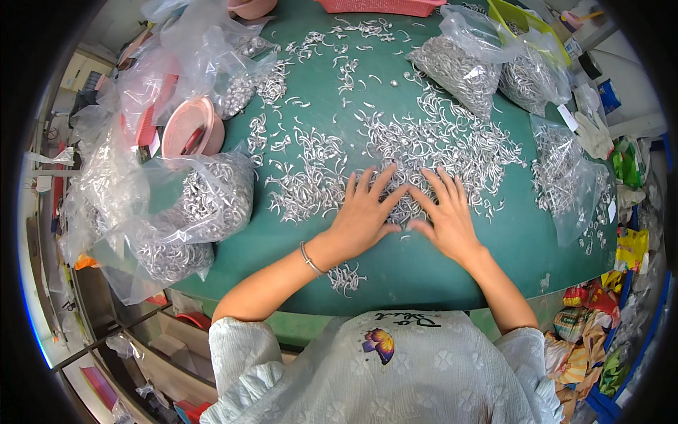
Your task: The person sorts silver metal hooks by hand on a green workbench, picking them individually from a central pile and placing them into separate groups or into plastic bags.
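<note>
Many small curved silver metal pieces [452,141] lie spread in a wide heap on the green tabletop [282,261]. Fingers spread, my left hand [364,208] rests at the near edge of the heap, its fingertips among the pieces. My right hand [448,215] lies beside it with its fingers apart, also touching the near edge. The two hands almost meet, with some pieces between and beyond them. Neither hand grips anything that shows. A small separate pile of pieces [345,280] sits nearer me, by my left wrist.
On the left stand clear bags of silver pieces [219,194] and a pink basket [192,128]. More filled bags [455,71] lie at the far right, near a yellow-green basket [526,18]. Another bag [565,173] sits along the right edge. A red tray [381,6] is at the back.
</note>
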`<act>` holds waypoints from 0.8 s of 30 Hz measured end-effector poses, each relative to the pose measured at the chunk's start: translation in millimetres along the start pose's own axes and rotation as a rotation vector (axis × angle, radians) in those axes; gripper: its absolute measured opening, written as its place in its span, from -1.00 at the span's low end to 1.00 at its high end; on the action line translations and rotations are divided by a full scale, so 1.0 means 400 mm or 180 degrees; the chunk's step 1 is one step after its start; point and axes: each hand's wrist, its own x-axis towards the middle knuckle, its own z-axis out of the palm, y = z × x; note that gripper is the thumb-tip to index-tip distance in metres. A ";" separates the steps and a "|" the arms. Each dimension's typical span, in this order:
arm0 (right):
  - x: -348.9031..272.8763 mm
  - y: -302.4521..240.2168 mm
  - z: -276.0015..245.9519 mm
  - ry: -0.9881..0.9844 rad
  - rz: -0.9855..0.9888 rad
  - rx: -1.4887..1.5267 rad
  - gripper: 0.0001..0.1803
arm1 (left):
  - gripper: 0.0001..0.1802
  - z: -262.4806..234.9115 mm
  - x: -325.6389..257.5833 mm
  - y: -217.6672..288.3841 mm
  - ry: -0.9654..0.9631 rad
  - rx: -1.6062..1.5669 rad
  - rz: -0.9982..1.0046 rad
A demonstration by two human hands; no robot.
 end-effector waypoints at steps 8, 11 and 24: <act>-0.067 0.127 -0.015 0.0365 0.0346 -0.0328 -0.61 | -0.45 0.048 0.120 -0.027 0.0225 -0.0702 0.0731; -0.075 0.153 -0.040 0.0564 0.0582 -0.0392 -0.62 | -0.48 -0.001 0.104 -0.012 0.0379 -0.0868 0.0862; 0.023 -0.078 0.043 0.0207 -0.0294 0.0212 -0.46 | -0.48 0.029 -0.351 0.154 0.0575 -0.0148 -0.0969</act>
